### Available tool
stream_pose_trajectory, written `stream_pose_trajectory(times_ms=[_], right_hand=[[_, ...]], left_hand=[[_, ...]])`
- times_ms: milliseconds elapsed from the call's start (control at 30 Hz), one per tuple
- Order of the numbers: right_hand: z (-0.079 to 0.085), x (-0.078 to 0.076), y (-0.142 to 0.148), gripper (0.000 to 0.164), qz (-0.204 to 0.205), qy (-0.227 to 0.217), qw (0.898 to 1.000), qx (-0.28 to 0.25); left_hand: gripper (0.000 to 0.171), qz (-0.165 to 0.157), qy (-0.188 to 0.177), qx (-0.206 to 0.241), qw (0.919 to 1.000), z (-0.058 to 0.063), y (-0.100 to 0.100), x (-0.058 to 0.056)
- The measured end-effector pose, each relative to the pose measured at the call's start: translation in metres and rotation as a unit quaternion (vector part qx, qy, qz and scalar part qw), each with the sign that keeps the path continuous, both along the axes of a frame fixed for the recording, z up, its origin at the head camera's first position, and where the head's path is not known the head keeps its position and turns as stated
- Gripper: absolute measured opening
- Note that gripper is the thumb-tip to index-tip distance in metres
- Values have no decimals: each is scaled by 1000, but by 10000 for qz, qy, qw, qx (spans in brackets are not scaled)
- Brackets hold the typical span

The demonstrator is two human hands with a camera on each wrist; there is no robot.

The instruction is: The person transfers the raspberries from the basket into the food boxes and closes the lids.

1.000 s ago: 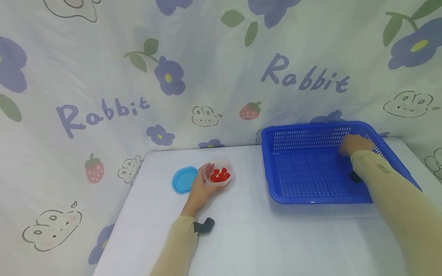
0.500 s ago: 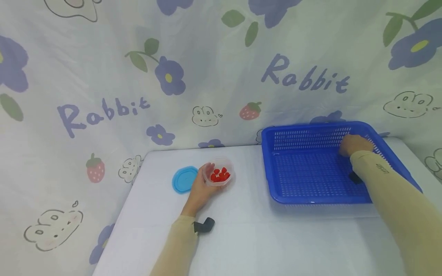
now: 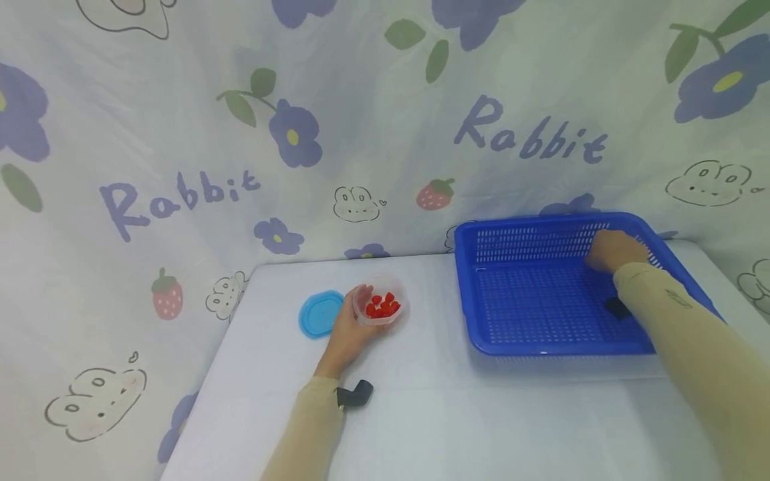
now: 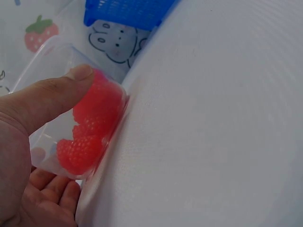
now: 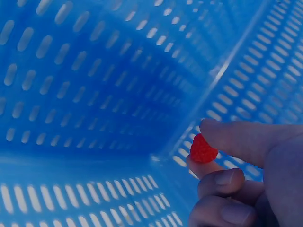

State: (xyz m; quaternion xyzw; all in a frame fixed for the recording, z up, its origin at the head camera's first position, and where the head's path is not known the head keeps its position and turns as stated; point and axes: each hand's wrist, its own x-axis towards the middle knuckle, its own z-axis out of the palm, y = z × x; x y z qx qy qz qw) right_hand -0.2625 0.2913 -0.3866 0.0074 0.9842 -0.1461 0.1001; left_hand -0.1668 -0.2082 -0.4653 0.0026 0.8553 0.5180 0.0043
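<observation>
My left hand (image 3: 349, 337) grips a clear plastic container (image 3: 385, 286) from its left side, with the thumb (image 4: 52, 101) lying across its wall. Several red raspberries (image 3: 382, 308) sit in the bottom of it, and their bumpy skin shows through the wall in the left wrist view. Inside the blue basket (image 3: 472, 334), near its back right corner, is my right hand (image 3: 616, 251). Between thumb and index finger it pinches a single raspberry (image 5: 203, 149), seen in the right wrist view close to the slotted walls. In the head view that berry is hidden behind the hand.
A light blue lid (image 3: 320, 314) lies on the white table (image 3: 433, 414) just left of the container. The basket's raised, slotted walls surround my right hand. Behind the table hangs a patterned curtain (image 3: 361, 100) with flowers and rabbits.
My right hand has shifted very slightly within the basket's corner, and its sleeve has turned a little. The left hand, container and lid stay in place.
</observation>
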Motion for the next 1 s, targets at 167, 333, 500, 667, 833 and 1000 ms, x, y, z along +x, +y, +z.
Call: stream_pose_trajectory(times_ms=[167, 333, 500, 667, 833, 1000], right_hand=[[9, 1, -2, 54, 60, -78, 9999, -30], [24, 7, -11, 58, 103, -85, 9999, -24], [33, 15, -19, 41, 374, 53, 9993, -27], [44, 24, -33, 28, 778, 296, 9965, -8], [55, 35, -51, 36, 981, 523, 9938, -13], [61, 46, -64, 43, 1077, 613, 9923, -47]], left_hand=[[93, 8, 14, -20, 10000, 0, -1, 0], [93, 43, 14, -39, 10000, 0, -1, 0], [92, 6, -25, 7, 10000, 0, 0, -1], [92, 19, 26, -6, 10000, 1, 0, -1], [92, 0, 33, 11, 10000, 0, 0, -1], [92, -38, 36, 18, 10000, -1, 0, -2]])
